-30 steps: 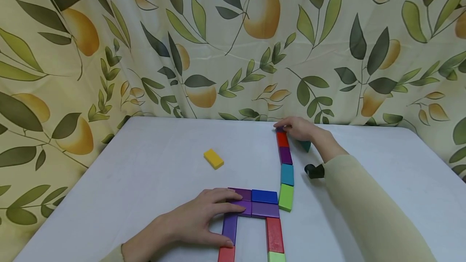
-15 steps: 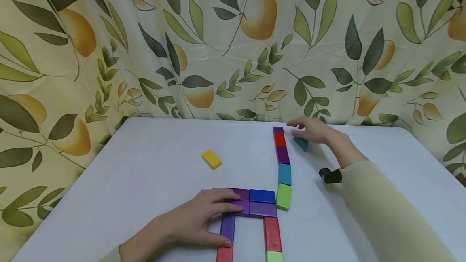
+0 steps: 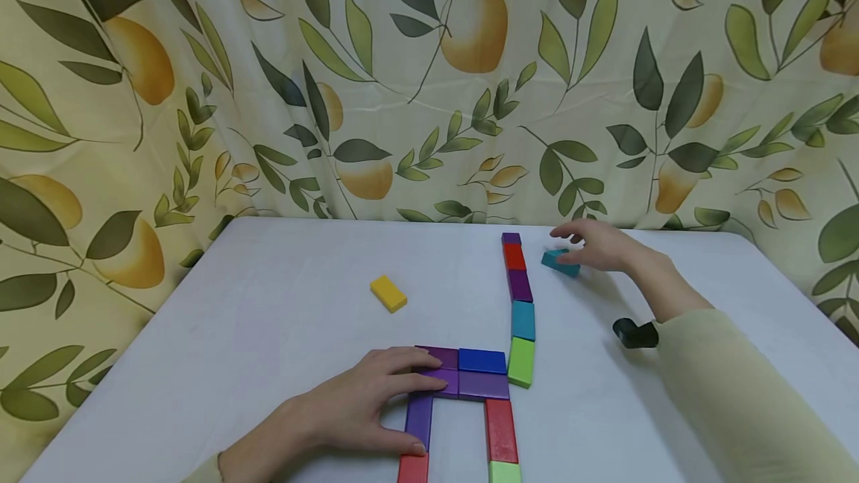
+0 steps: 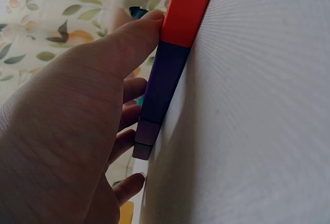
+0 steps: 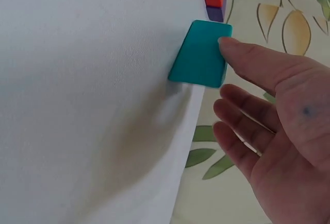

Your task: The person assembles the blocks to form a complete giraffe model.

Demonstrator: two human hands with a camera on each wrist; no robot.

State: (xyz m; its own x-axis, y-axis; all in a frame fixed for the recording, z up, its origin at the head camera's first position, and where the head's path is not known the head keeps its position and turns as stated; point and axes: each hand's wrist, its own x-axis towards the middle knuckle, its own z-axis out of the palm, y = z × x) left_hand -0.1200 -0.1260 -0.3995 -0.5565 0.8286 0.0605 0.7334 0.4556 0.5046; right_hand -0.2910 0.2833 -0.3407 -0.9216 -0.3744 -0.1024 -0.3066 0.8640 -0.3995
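My left hand (image 3: 362,401) rests with spread fingers on two purple blocks at the left of a row. Its thumb lies beside the joint of a long purple block (image 3: 419,417) and a red block (image 4: 185,15). At the far side, my right hand (image 3: 600,246) hovers by a teal block (image 3: 558,262), which has slanted sides. In the right wrist view the thumb touches that block's edge while the other fingers stay loosely extended. Left of it runs a line of blocks, from a lime one (image 3: 521,362) up through blue, dark purple (image 3: 520,285) and red to purple (image 3: 511,238).
A yellow block (image 3: 388,294) lies alone on the white table (image 3: 282,304), left of the line. Blue (image 3: 482,361) and purple blocks join the row to a right leg with a red block (image 3: 501,431). A patterned curtain (image 3: 429,118) hangs behind the far edge.
My right hand has left the line's far purple block and moved right to the teal block, which has turned and shifted slightly right. My left hand stays in place.
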